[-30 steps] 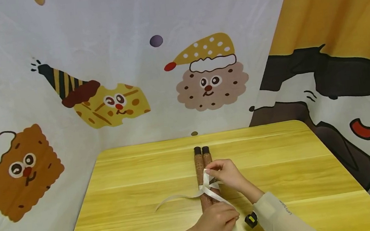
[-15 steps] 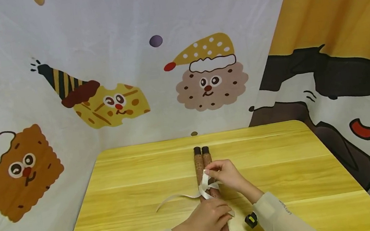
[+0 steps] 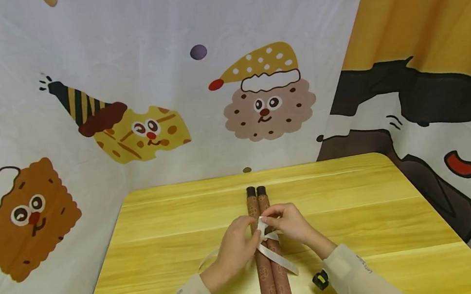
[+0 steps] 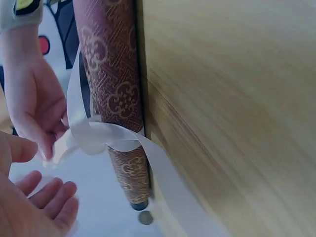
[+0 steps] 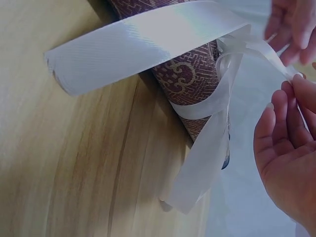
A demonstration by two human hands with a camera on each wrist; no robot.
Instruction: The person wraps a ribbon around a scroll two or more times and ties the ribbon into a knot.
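Observation:
Two brown, gold-patterned rolls with black ends, like rolled scrolls (image 3: 267,285), lie side by side on the table. A white ribbon (image 3: 279,261) runs round them, crossing on top, with loose tails to either side. My right hand (image 3: 291,223) pinches a raised part of it between thumb and index finger; its other fingers are loosely bent in the right wrist view. My left hand (image 3: 234,247) is beside that raised part, thumb and fingers apart with nothing between them in the left wrist view. One ribbon tail (image 5: 143,47) lies across the near roll.
The wooden table (image 3: 162,234) extends on both sides of the rolls. A small black device with a yellow mark (image 3: 320,279) shows by the right sleeve. Behind the table's far edge hangs a cloth (image 3: 153,54) printed with cartoon figures.
My left hand has let go of the near right ribbon tail and moved up and left to the raised ribbon. The tail now lies across the rolls. The right hand stays in place.

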